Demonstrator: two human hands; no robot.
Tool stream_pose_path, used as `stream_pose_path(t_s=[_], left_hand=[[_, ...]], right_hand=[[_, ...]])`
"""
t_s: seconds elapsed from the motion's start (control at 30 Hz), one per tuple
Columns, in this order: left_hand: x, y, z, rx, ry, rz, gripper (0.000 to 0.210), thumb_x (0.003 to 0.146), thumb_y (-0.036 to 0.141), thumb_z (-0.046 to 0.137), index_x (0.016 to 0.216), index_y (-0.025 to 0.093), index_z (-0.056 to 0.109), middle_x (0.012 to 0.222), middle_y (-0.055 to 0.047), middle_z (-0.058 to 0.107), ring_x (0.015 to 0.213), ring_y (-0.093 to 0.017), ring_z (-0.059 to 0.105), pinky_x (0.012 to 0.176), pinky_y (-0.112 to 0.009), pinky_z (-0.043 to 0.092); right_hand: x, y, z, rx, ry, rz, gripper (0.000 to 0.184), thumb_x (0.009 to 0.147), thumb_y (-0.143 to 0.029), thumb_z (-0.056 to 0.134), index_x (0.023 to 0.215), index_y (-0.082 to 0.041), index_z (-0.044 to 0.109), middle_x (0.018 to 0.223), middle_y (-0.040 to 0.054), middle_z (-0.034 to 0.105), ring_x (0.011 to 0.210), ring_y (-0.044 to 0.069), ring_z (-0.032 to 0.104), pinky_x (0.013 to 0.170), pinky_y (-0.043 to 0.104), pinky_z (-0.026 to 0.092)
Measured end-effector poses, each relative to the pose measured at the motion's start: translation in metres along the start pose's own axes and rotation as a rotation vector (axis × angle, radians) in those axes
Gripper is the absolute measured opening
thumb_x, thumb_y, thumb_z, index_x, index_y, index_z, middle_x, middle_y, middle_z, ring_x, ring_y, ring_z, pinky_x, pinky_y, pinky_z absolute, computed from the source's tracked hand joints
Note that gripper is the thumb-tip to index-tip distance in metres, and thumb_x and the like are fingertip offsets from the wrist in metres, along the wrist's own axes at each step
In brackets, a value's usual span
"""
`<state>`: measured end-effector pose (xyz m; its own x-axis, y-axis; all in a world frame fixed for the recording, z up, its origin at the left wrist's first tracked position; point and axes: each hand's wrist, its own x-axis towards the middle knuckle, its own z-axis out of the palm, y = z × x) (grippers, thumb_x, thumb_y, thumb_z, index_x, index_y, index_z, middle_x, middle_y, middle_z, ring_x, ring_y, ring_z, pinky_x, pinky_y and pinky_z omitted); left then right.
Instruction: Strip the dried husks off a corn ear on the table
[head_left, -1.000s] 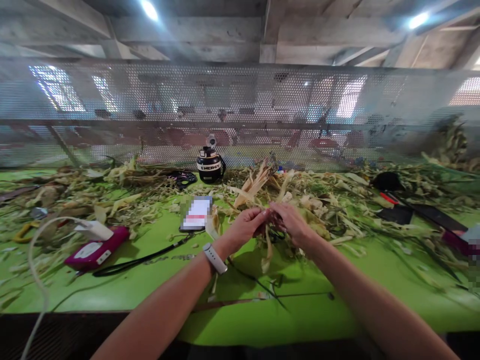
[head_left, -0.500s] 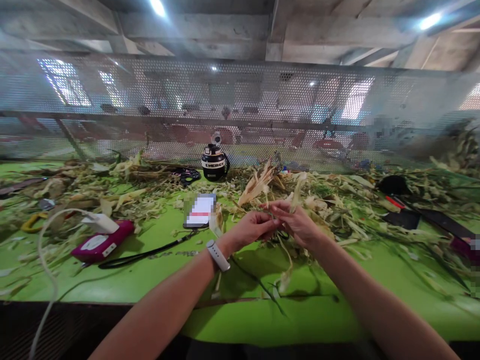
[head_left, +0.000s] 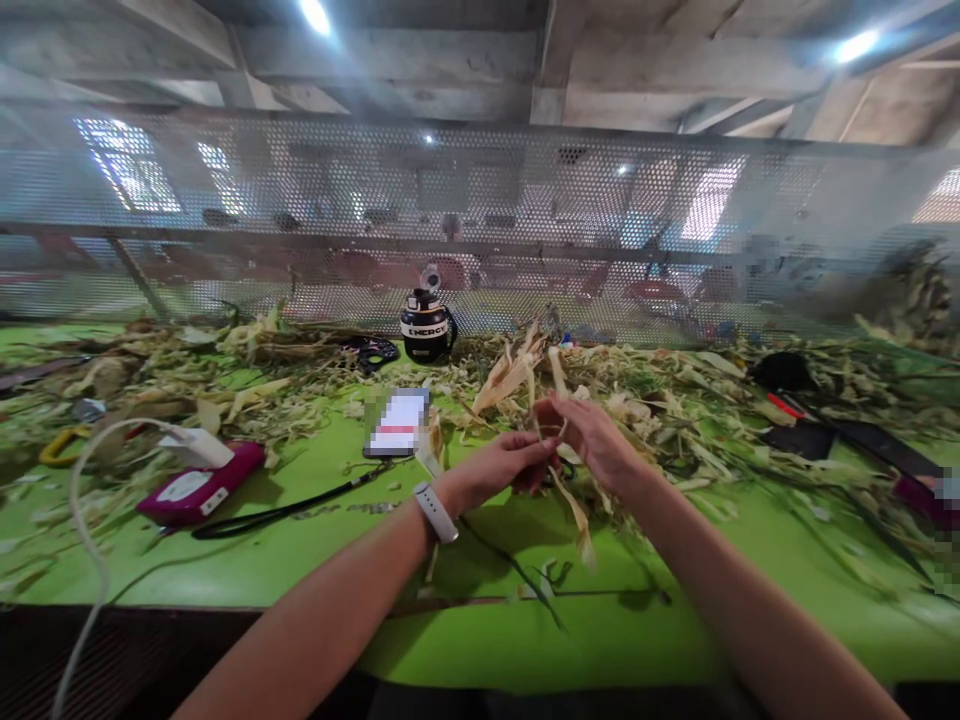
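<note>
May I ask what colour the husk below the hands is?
The husk is pale straw-yellow, shown in the head view.

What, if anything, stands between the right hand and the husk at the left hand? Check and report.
Nothing visible: the right hand is close beside the husk at the left hand. The phone lies off to the left, out of the way. Curled fingers hide part of the husk.

A thin, pale-yellow husk strip point(head_left: 578, 516) hangs slanting below the left fingers point(head_left: 529, 452), its lower end flared.
</note>
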<state>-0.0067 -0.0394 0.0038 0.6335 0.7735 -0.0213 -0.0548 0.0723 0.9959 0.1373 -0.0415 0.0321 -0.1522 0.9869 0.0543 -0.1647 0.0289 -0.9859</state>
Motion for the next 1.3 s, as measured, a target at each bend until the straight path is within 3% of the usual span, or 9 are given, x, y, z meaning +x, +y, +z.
stream_pose_path(t_s=[0.1,0.27,0.47,0.57,0.7,0.8,1.17,1.23,1.3], left_hand=[[0.002,0.000,-0.003,-0.067,0.083,0.037,0.042,0.068,0.055,0.064,0.069,0.013,0.058,0.044,0.006,0.045,0.040,-0.004,0.036,0.041,-0.021,0.021],[0.003,0.003,-0.004,-0.066,0.107,0.079,0.040,0.067,0.053,0.065,0.064,0.014,0.055,0.046,0.006,0.045,0.042,-0.005,0.037,0.044,-0.021,0.025],[0.002,0.005,-0.003,0.043,0.046,0.061,0.043,0.069,0.056,0.061,0.063,0.015,0.053,0.047,0.004,0.050,0.042,-0.005,0.040,0.045,-0.021,0.026],[0.006,0.001,-0.005,-0.021,0.108,0.100,0.044,0.068,0.058,0.061,0.062,0.015,0.050,0.048,0.003,0.052,0.043,-0.005,0.040,0.046,-0.021,0.028],[0.010,-0.001,-0.009,-0.110,0.201,0.176,0.042,0.069,0.055,0.062,0.068,0.015,0.050,0.053,0.004,0.052,0.045,-0.004,0.039,0.047,-0.021,0.027],[0.011,0.000,-0.011,-0.095,0.217,0.216,0.039,0.070,0.052,0.063,0.075,0.014,0.053,0.054,0.005,0.050,0.045,-0.004,0.037,0.047,-0.021,0.026],[0.016,0.000,-0.015,-0.364,0.307,0.187,0.032,0.064,0.041,0.072,0.071,0.014,0.057,0.057,0.004,0.053,0.046,-0.002,0.039,0.046,-0.017,0.028],[0.015,0.000,-0.016,-0.439,0.290,0.175,0.031,0.064,0.039,0.073,0.077,0.014,0.060,0.059,0.003,0.057,0.049,-0.004,0.046,0.050,-0.017,0.035],[0.014,0.002,-0.017,-0.486,0.302,0.183,0.031,0.064,0.039,0.073,0.080,0.015,0.061,0.064,0.000,0.063,0.057,-0.008,0.057,0.060,-0.021,0.043]], right_hand=[[0.005,-0.004,-0.011,-0.196,0.026,-0.119,0.037,0.066,-0.053,0.066,0.066,-0.016,0.063,0.068,0.0016,0.063,0.066,0.013,0.056,0.064,0.025,0.044],[0.012,0.001,-0.022,-0.652,0.122,-0.274,0.052,0.075,-0.062,0.049,0.050,-0.017,0.050,0.044,-0.0043,0.037,0.045,0.009,0.033,0.047,0.025,0.027],[0.022,0.012,-0.024,-0.632,0.259,-0.241,0.054,0.071,-0.069,0.048,0.050,-0.019,0.046,0.043,-0.0029,0.039,0.043,0.009,0.032,0.043,0.025,0.025],[0.018,0.007,-0.025,-0.568,0.155,-0.105,0.058,0.072,-0.070,0.045,0.045,-0.018,0.046,0.037,-0.0036,0.035,0.039,0.008,0.030,0.040,0.024,0.024],[0.005,-0.005,-0.024,-0.453,-0.213,0.146,0.063,0.078,-0.067,0.039,0.043,-0.016,0.051,0.037,-0.0012,0.040,0.037,0.008,0.033,0.040,0.025,0.024],[-0.001,-0.009,-0.019,-0.404,-0.315,0.095,0.045,0.074,-0.054,0.056,0.050,-0.016,0.055,0.042,-0.0024,0.045,0.041,0.008,0.036,0.043,0.024,0.027],[0.007,0.000,-0.023,-0.454,-0.229,-0.052,0.038,0.073,-0.046,0.055,0.048,-0.018,0.047,0.043,-0.0049,0.040,0.041,0.007,0.031,0.044,0.022,0.024],[0.010,-0.001,-0.026,-0.511,-0.146,-0.116,0.036,0.073,-0.044,0.054,0.049,-0.018,0.047,0.044,-0.0037,0.042,0.043,0.009,0.035,0.046,0.023,0.028],[0.009,-0.003,-0.026,-0.655,0.079,-0.318,0.031,0.074,-0.041,0.055,0.054,-0.018,0.051,0.051,-0.0014,0.047,0.050,0.011,0.040,0.051,0.025,0.033]])
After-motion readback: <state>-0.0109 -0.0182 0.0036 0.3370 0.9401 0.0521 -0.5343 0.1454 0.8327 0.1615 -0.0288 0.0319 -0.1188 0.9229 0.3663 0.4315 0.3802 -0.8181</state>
